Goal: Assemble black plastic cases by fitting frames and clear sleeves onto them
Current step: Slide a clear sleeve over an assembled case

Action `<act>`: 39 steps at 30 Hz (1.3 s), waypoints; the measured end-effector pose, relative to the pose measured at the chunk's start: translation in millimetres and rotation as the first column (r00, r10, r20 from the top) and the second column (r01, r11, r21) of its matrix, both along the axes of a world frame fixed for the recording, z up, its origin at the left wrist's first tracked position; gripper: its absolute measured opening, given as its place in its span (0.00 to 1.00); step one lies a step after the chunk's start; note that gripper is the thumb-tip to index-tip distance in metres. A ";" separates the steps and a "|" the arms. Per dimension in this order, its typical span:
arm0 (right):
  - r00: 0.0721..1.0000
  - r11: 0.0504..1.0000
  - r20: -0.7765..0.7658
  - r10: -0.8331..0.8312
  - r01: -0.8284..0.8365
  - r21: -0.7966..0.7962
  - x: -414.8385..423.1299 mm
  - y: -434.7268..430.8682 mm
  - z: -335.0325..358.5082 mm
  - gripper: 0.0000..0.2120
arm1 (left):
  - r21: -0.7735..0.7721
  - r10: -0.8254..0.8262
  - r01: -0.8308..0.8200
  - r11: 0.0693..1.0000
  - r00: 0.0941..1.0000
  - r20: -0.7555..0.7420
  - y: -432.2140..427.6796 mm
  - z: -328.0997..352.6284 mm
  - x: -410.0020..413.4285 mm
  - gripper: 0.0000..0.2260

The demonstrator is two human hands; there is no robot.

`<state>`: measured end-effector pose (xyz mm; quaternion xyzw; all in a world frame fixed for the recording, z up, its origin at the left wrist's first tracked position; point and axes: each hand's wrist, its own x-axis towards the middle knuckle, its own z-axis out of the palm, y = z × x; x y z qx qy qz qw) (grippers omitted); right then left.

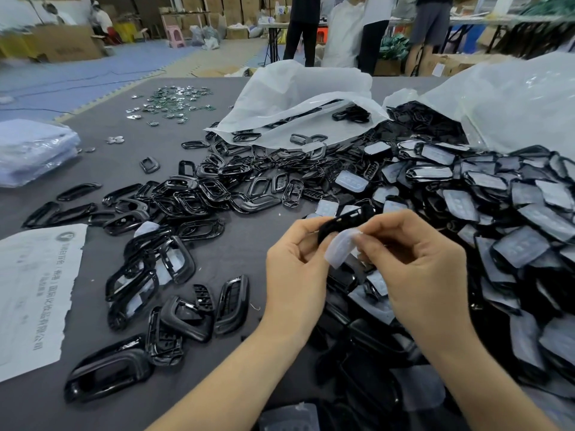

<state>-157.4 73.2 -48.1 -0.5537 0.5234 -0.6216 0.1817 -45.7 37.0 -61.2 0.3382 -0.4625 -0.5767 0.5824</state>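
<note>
Grips black case with fingers of left hand, pinches clear sleeve in right hand alongside, seemingly to align them.

Bare tabletop runs between the loose black frames leftward and the heaped cases rightward.

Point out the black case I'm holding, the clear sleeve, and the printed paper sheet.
black case (348,219): head view, middle of its exposed dark side.
clear sleeve (340,247): head view, middle of its rounded face.
printed paper sheet (34,290): head view, middle of the sheet.
</note>
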 end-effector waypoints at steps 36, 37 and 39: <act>0.996 0.997 -0.039 -0.075 0.075 0.009 -6.2 -2.8 2.1 0.10 | -0.210 0.094 -0.050 0.976 0.975 0.203 -10.2 -4.9 8.9 0.14; 0.996 0.999 -0.078 -0.048 0.047 -0.013 -6.3 -2.1 3.7 0.09 | -0.211 0.080 -0.036 0.977 0.975 0.207 -9.4 -4.6 8.8 0.14; 0.988 1.000 -0.154 -0.009 0.006 -0.021 -4.1 -1.6 4.5 0.07 | -0.246 0.075 -0.016 0.969 0.970 0.232 -7.0 -4.3 8.3 0.15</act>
